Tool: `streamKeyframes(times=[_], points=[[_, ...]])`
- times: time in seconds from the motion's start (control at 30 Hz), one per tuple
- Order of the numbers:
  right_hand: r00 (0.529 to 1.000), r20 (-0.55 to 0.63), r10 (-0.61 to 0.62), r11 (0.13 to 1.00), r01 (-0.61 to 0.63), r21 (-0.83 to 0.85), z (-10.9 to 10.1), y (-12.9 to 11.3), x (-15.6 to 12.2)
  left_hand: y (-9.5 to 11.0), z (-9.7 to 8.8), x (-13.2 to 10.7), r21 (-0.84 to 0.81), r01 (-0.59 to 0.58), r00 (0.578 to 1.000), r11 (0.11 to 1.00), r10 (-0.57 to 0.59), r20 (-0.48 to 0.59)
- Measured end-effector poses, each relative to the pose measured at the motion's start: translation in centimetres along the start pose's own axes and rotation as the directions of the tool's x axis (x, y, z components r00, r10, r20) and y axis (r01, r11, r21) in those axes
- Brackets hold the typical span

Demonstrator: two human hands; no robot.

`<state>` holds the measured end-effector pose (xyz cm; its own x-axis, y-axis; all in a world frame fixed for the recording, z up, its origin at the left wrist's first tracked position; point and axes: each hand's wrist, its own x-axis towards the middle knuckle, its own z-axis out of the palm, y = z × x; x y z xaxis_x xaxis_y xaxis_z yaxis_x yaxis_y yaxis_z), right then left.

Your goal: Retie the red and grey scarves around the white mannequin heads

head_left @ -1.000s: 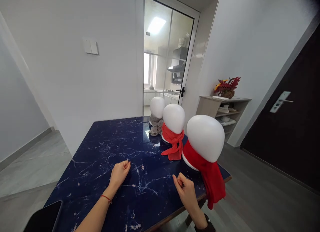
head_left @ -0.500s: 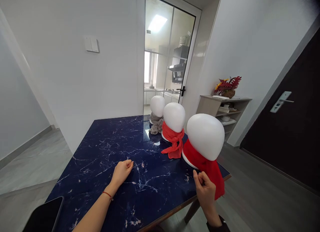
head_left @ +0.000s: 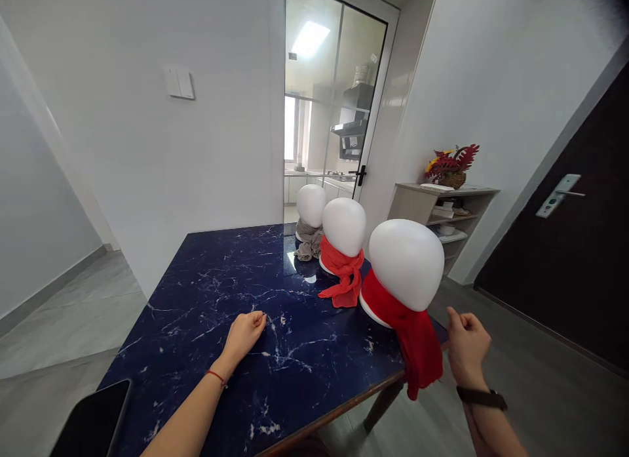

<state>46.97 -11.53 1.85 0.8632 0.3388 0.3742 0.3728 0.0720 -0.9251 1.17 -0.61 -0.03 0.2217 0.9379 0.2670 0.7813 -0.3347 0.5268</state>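
Three white mannequin heads stand in a row along the right side of a dark blue marble table (head_left: 206, 299). The nearest head (head_left: 407, 263) wears a red scarf (head_left: 417, 345) that hangs over the table's edge. A knotted red scarf (head_left: 344, 281) wraps the middle head (head_left: 344, 226), and the far head (head_left: 311, 204) has a grey scarf (head_left: 307, 240). My left hand (head_left: 246, 332) rests on the table in a loose fist, holding nothing I can see. My right hand (head_left: 466, 345) hovers off the table's right edge beside the nearest scarf, fingers curled shut, apart from the cloth.
A black phone (head_left: 91, 425) lies at the table's near left corner. A low shelf unit (head_left: 439, 221) with a flower basket (head_left: 449, 168) stands at the right wall beside a dark door (head_left: 580, 247). A glass door (head_left: 334, 116) behind the table leads to a kitchen.
My right hand moved from the tabletop to the right, past the hanging red scarf, and is now off the table's edge. My left hand stayed almost still.
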Motion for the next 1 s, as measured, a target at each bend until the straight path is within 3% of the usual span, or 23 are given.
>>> streamKeyframes(times=[0.1,0.2,0.33,0.57,0.87,1.0], points=[[0.991,0.130,0.016,0.997,-0.006,-0.074,1.5,2.3,3.4,0.0,-0.1,-0.1,0.009,0.015,1.000,1.000,-0.015,0.003],[0.968,0.250,0.035,0.986,0.008,-0.167,2.6,4.1,4.8,0.0,-0.1,-0.2,0.011,0.024,1.000,1.000,-0.025,0.008],[0.969,0.245,-0.016,0.951,0.090,-0.294,3.0,5.0,4.8,0.0,-0.1,-0.2,0.015,0.024,1.000,1.000,-0.024,0.012],[0.921,0.390,0.007,0.890,0.172,-0.421,3.2,5.9,4.9,0.1,-0.1,-0.2,0.021,0.019,1.000,1.000,-0.020,0.021],[0.910,0.414,0.019,0.838,0.212,-0.503,3.5,5.6,4.3,0.2,0.1,-0.1,-0.009,-0.009,1.000,1.000,0.009,-0.008],[0.872,0.490,-0.010,0.839,0.275,-0.471,3.5,5.4,4.0,0.4,0.0,-0.2,-0.090,-0.042,0.999,0.995,0.039,-0.031]])
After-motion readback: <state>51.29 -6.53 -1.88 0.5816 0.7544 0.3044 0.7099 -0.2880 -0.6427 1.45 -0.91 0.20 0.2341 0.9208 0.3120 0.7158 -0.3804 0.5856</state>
